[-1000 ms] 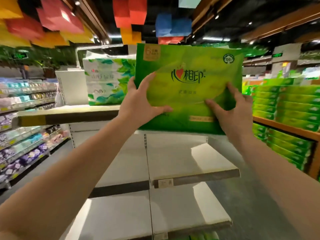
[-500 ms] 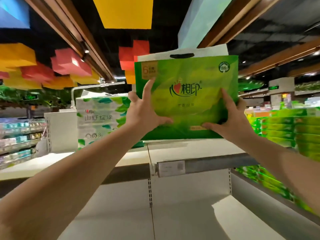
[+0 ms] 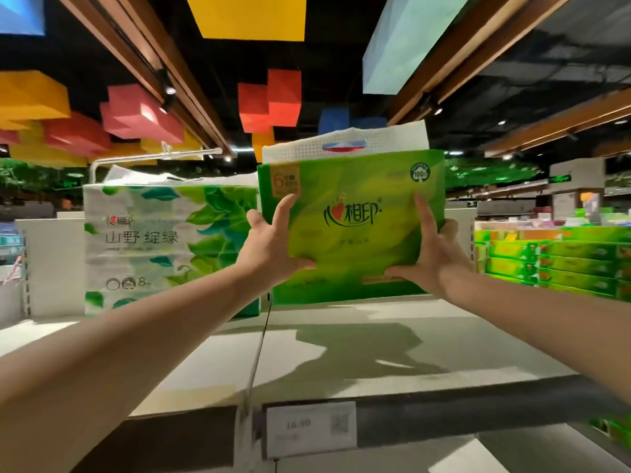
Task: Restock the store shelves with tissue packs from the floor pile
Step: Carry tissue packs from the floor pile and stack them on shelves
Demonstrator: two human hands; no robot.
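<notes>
Head view, top shelf (image 3: 392,343): pale, bare surface runs from the packs to its front edge.
White leaf-print pack (image 3: 164,247): upright at the shelf's back left, just beside the green pack.
Green tissue pack (image 3: 351,227): upright, bottom edge at the shelf's back.
Left hand (image 3: 269,247): fingers spread, gripping its left edge.
Right hand (image 3: 433,254): fingers clamped on its right edge.
Price tag (image 3: 310,428): on the front rail.

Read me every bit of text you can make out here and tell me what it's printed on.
"心相印", "6" and "100%": green tissue pack gripped by the left hand and right hand.
"心相印", "山野 绽绿", "8": white leaf-print tissue pack on the top shelf.
"18.90": shelf price tag; its smaller print is blurred.
The packs' smaller print is unreadable.
</notes>
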